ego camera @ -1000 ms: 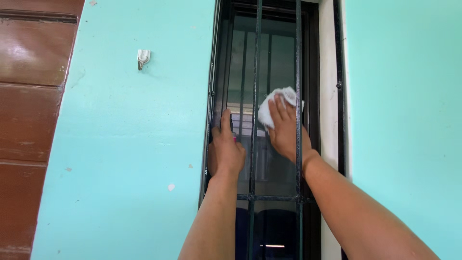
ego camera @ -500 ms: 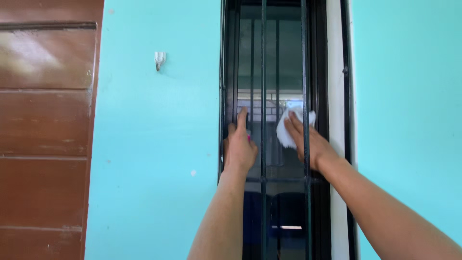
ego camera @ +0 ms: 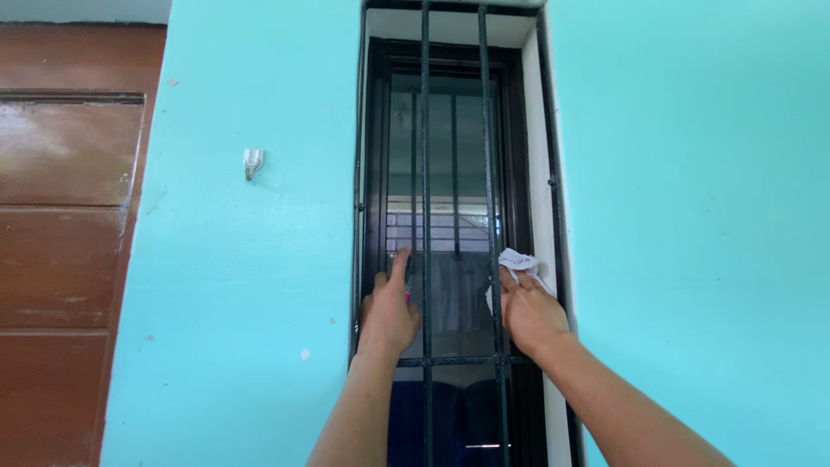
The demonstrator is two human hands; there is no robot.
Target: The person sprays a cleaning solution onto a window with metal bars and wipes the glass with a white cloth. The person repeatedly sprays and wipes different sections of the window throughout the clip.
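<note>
Both arms reach up through a black window grille (ego camera: 424, 173) set in a turquoise wall (ego camera: 692, 216). The right hand (ego camera: 529, 311) is pushed between the bars and presses a crumpled white cloth (ego camera: 517, 259) against the window pane (ego camera: 450, 156), near the pane's right edge and just above the grille's horizontal crossbar. Its grip is closed over the cloth, fingers bunched together on top of it, with the cloth's upper folds sticking out above the fingertips.

The left hand (ego camera: 388, 316) lies against the left side of the window, close to the dark frame (ego camera: 375, 173). Its index finger points straight up and the other fingers are curled. A small pink thing shows just beside its fingers, too hidden to identify, and whether the grip holds it cannot be told.

The glass reflects a building and pale hanging fabric. A small white wall hook (ego camera: 252, 162) sits on the wall left of the window, and a brown panelled wooden door (ego camera: 60, 259) fills the left edge of the view.
</note>
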